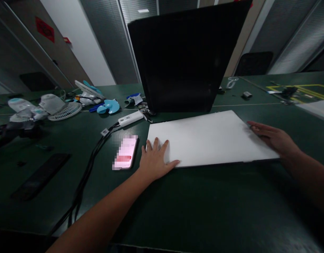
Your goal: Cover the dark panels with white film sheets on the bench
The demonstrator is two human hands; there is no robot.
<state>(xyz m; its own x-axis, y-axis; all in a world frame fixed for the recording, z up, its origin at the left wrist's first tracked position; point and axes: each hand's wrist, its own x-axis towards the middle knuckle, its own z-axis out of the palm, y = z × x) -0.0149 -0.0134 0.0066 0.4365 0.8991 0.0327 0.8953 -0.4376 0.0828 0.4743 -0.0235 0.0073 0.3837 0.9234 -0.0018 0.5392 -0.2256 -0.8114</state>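
Clearly, the panel stretches lengthwise between the left hand, fingers splayed on top, and the right hand, grip unclear.

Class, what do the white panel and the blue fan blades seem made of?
White panel: perhaps rigid plastic or coated board; smooth, matte, no grain showing. Blue fan blades: probably moulded plastic, fairly smooth, given their curved shapes and even colour.

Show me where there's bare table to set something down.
The widest bare patch of table lies before the white panel, between left forearm and right forearm. A smaller one lies between cables, phone and left forearm. The far left is crowded with fan parts; a black panel stands behind.
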